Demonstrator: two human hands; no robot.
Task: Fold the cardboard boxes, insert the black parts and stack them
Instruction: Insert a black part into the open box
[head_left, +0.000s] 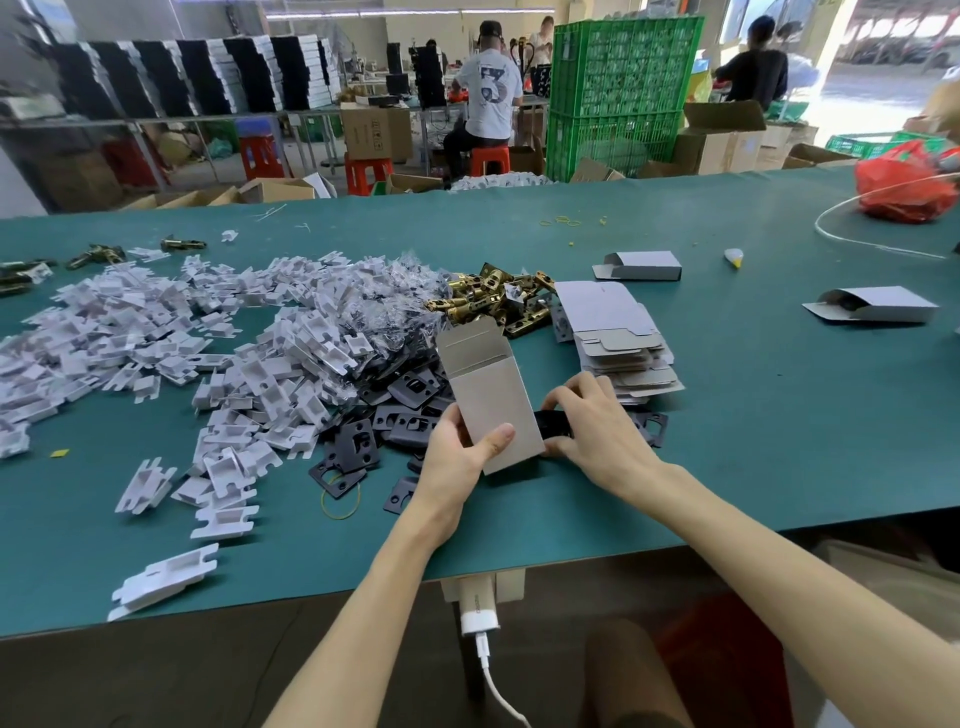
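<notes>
Left hand grips box — right hand pinches black part.

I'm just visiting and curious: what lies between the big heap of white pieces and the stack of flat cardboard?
In the head view, a clump of brass latches lies farther back, and scattered black plates lie nearer.

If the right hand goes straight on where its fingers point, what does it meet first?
Probably the cardboard box in the left hand; the right hand holds a black part at its edge, depth unclear.
</notes>
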